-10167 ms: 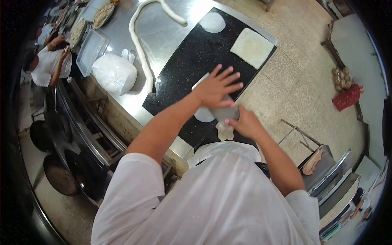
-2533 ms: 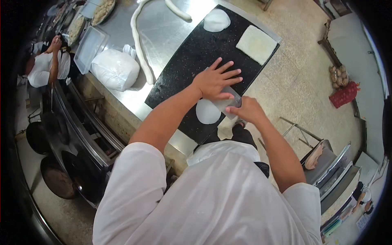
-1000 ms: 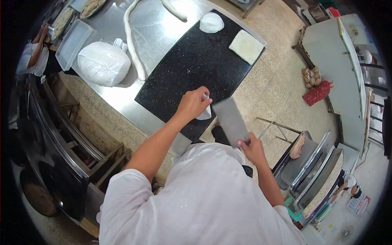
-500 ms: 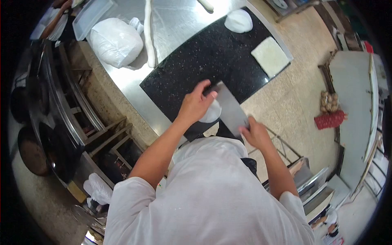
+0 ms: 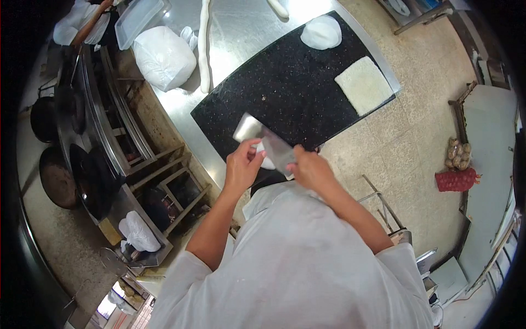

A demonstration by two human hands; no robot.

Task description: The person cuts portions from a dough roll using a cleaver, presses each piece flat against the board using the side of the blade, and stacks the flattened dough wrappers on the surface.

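My right hand (image 5: 311,169) grips the hidden handle end of a wide, flat metal cleaver (image 5: 278,149), its blade slanting up and left over the black board's near edge. Close to the blade is my left hand (image 5: 241,167), thumb and fingers closed on the edge of a thin white dough round (image 5: 267,163). The blade hides part of that round. Farther up the black speckled board (image 5: 257,98) sit a white pile of dough rounds (image 5: 321,33) and a folded whitish cloth (image 5: 365,86) at the right corner.
A long dough rope (image 5: 204,49) and a white plastic bag (image 5: 164,57) lie on the steel table (image 5: 233,38), near a clear plastic tub (image 5: 137,24). Woks (image 5: 59,178) stand at left. A person's arm (image 5: 93,22) shows at top left. Red net sack (image 5: 457,180) at right.
The cleaver has swung left, its blade tip moving toward the board's left side. My left hand has come lower and closed its fingers; my right hand has moved left and up.
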